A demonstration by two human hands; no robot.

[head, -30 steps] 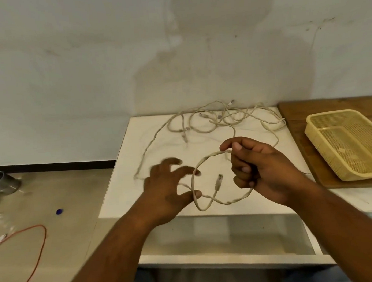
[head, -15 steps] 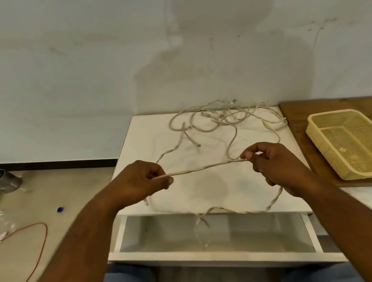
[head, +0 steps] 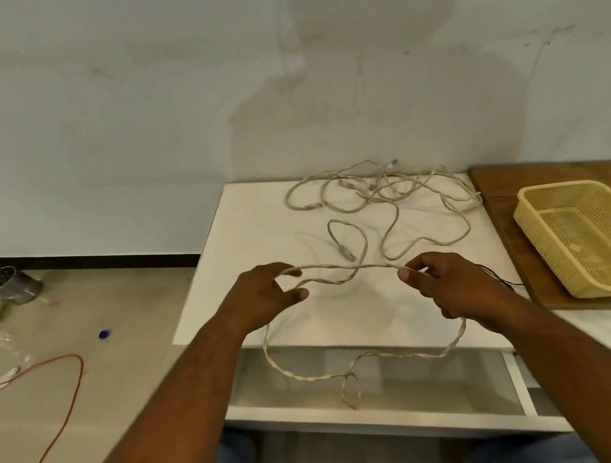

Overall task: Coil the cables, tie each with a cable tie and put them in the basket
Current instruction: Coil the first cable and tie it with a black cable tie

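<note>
1. Loosened since half a second ago, the left hand (head: 265, 299) no longer pinches the cable (head: 371, 265). Its forefinger and thumb now stand apart, and the strand lies across the forefinger's tip.
2. The right hand (head: 456, 289) still pinches the cable between thumb and forefinger, as it did before.
3. Both hands sit a little farther over the white table (head: 244, 253) than before, and the strand between them sags slightly instead of running taut.
4. From under both hands the rest of the cable hangs in a twisted loop in front of the open drawer (head: 416, 382), much as it did earlier.
5. A free loop with a plug has slid nearer, just behind the held strand.
6. The tangle of cables (head: 377, 190) stays at the table's back edge.
7. The basket (head: 561, 187) has not shifted on the wooden board (head: 493, 196) to the right, well apart from the held cable.
8. On the floor to the left, the orange wire (head: 61, 356) lies unchanged.
</note>
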